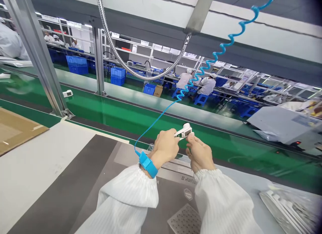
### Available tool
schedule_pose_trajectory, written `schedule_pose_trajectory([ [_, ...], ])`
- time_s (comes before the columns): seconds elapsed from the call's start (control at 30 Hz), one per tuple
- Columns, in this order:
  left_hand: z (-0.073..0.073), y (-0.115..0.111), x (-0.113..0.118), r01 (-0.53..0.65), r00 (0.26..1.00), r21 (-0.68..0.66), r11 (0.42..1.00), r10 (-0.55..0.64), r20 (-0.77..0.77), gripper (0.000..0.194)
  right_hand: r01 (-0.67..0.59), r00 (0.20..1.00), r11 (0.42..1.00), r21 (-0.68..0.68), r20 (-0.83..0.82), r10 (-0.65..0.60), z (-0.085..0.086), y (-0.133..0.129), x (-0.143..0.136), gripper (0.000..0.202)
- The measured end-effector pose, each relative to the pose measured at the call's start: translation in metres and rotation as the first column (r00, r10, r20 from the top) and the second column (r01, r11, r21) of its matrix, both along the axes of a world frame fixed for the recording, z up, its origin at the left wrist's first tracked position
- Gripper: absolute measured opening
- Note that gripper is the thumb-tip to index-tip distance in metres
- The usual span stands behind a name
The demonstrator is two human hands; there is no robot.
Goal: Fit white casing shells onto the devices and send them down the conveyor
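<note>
While the left hand (167,145) and right hand (201,154) grip the white device (186,130) between them by the green belt (120,108), it seems light, stiff and slightly slippery, best pinched by its sides, clear of the dark face.

Your white device (185,130) is small and clip-like, with a dark panel toward its right end, and sits tilted, right end higher, between your left hand (167,146) and right hand (201,154).

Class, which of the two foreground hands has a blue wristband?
The left hand; its wristband joins a coiled blue cord. The right hand shows no band.
</note>
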State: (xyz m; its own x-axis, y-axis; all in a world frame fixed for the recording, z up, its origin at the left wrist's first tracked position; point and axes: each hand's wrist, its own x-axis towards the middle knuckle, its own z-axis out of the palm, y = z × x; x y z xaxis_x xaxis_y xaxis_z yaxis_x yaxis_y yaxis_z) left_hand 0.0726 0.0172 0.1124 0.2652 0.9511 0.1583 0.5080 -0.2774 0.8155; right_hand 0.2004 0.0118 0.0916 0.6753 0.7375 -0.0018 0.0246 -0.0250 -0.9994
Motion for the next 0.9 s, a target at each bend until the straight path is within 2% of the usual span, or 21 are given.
schedule_pose_trajectory([
  [0.1,-0.012,0.012,-0.007,-0.156,0.957,-0.104,0.982,0.176,0.232,0.007,-0.169,0.981,0.985,0.038,0.098,0.165,-0.005,0.003,0.006,0.047],
  [0.17,-0.021,0.025,-0.016,-0.199,0.873,-0.229,0.953,0.279,0.401,0.006,-0.317,0.902,0.948,-0.045,0.293,0.315,-0.015,0.009,0.012,0.045],
  [0.23,-0.025,0.038,-0.026,-0.138,0.824,-0.295,0.945,0.275,0.496,0.011,-0.405,0.749,0.892,-0.199,0.487,0.448,-0.031,0.018,0.015,0.040],
  [0.27,-0.025,0.042,-0.030,-0.091,0.816,-0.302,0.949,0.245,0.524,0.013,-0.407,0.680,0.873,-0.269,0.548,0.486,-0.039,0.021,0.016,0.035],
  [0.3,-0.024,0.045,-0.033,-0.040,0.805,-0.303,0.952,0.210,0.555,0.015,-0.385,0.644,0.869,-0.310,0.584,0.494,-0.047,0.023,0.015,0.029],
  [0.4,-0.012,0.041,-0.034,0.105,0.700,-0.299,0.949,0.143,0.700,0.010,-0.280,0.562,0.893,-0.353,0.694,0.451,-0.057,0.015,0.017,0.009],
  [0.47,-0.003,0.034,-0.031,0.176,0.572,-0.312,0.934,0.161,0.805,0.005,-0.221,0.484,0.902,-0.371,0.761,0.432,-0.054,0.000,0.028,0.022],
  [0.5,0.002,0.030,-0.030,0.171,0.540,-0.323,0.931,0.186,0.821,0.006,-0.190,0.444,0.902,-0.389,0.785,0.432,-0.050,-0.008,0.038,0.023],
  [0.6,0.010,0.025,-0.032,0.178,0.561,-0.367,0.913,0.213,0.800,0.013,-0.043,0.350,0.883,-0.468,0.820,0.452,-0.034,-0.042,0.088,0.015],
  [0.7,0.015,0.022,-0.035,0.176,0.612,-0.407,0.897,0.224,0.758,0.014,0.215,0.314,0.824,-0.524,0.836,0.450,-0.017,-0.086,0.154,0.017],
  [0.8,0.019,0.018,-0.035,0.147,0.677,-0.442,0.885,0.236,0.697,0.014,0.479,0.312,0.680,-0.555,0.832,0.459,-0.011,-0.123,0.213,0.016],
  [0.9,0.021,0.015,-0.034,0.153,0.719,-0.438,0.886,0.204,0.664,0.017,0.596,0.311,0.556,-0.579,0.805,0.506,-0.016,-0.143,0.245,0.012],
])
